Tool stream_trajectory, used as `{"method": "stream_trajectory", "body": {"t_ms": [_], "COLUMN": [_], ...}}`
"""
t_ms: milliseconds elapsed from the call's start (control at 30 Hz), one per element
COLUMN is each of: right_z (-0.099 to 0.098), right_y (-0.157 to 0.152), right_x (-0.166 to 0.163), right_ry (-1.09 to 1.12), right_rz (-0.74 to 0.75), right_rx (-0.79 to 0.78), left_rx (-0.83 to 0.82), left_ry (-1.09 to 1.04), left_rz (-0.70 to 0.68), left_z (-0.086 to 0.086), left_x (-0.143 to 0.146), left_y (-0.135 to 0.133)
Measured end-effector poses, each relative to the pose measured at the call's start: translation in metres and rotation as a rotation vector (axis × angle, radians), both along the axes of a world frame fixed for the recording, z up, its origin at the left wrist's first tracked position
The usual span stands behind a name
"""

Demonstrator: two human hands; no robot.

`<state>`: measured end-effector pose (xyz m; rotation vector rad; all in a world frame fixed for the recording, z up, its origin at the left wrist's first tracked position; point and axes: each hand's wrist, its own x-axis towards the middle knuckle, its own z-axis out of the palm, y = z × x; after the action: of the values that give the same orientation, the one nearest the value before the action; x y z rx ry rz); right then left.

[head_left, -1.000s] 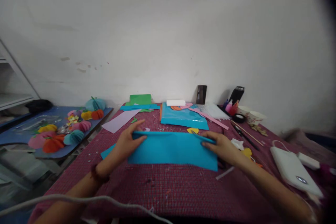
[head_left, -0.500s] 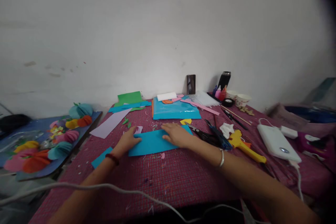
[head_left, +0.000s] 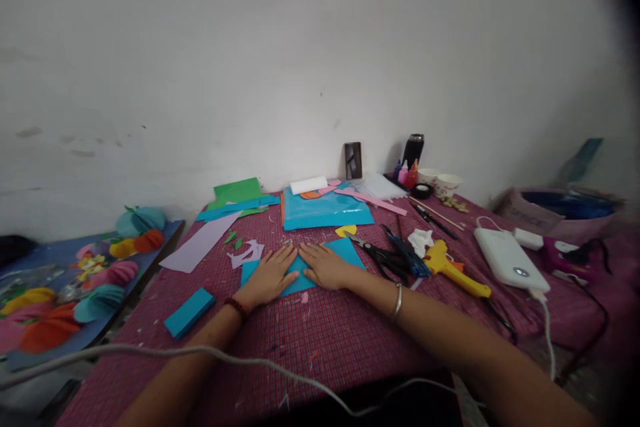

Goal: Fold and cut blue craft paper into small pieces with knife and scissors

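Bright blue rectangular paper is lying flat before you on the red checked tablecloth, and you are covering its middle with both hands. Your left hand is resting palm down towards its left end, and your right hand is lying just beside it; fingers are stretching towards the far edge, and neither hand is gripping anything. You seem to be partway through flattening or creasing: the paper is already lying down, but your hands are hiding too much to tell whether a fold is set or how much pressing is left. Compared with half a second ago, your left hand is now lying farther onto the paper instead of at its left end, so both hands are meeting near the middle; a second ago, you were holding the paper up between them. Cut lavender paper scraps are lying just beyond the left end, while a small, thick blue paper rectangle is sitting apart, left of your left wrist. Black-handled metal scissors are lying near the right end, with a yellow plastic gun-shaped tool farther right. Beyond the paper, a glossy blue flat packet is lying near the wall.
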<state>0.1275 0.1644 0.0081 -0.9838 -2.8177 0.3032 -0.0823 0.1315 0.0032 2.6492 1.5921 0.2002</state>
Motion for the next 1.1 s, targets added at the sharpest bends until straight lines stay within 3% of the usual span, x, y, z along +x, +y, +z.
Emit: {"method": "stream_trajectory", "body": {"t_ms": [167,333,667,800,867,1033,1100], "right_z": [-0.002,-0.005,-0.009,-0.001,0.011,0.047,0.055], "right_y": [0.005,0.008,0.014,0.009,0.0,-0.037,-0.05], "right_x": [0.018,0.035,0.042,0.039,0.036,0.028,0.026], "right_ry": [-0.033,0.006,0.234,0.364,0.518,0.905,0.936], "right_rz": [-0.088,-0.145,-0.114,-0.059,-0.012,0.132,0.188], "right_rx": [0.001,0.032,0.028,0.128,0.23,0.407,0.418], "left_rx": [-0.013,0.029,0.1,0.135,0.238,0.801,0.861], "left_ry": [0.065,0.038,-0.042,-0.064,-0.112,-0.373,-0.384], "left_rz": [0.17,0.286,0.298,0.314,0.354,0.362,0.324], "left_z": [0.002,0.001,0.022,0.035,0.044,0.065,0.067], "left_x": [-0.022,-0.02,-0.009,-0.009,-0.01,-0.008,-0.006], "left_y": [-0.002,-0.005,-0.003,-0.002,-0.007,-0.029,-0.035]}}
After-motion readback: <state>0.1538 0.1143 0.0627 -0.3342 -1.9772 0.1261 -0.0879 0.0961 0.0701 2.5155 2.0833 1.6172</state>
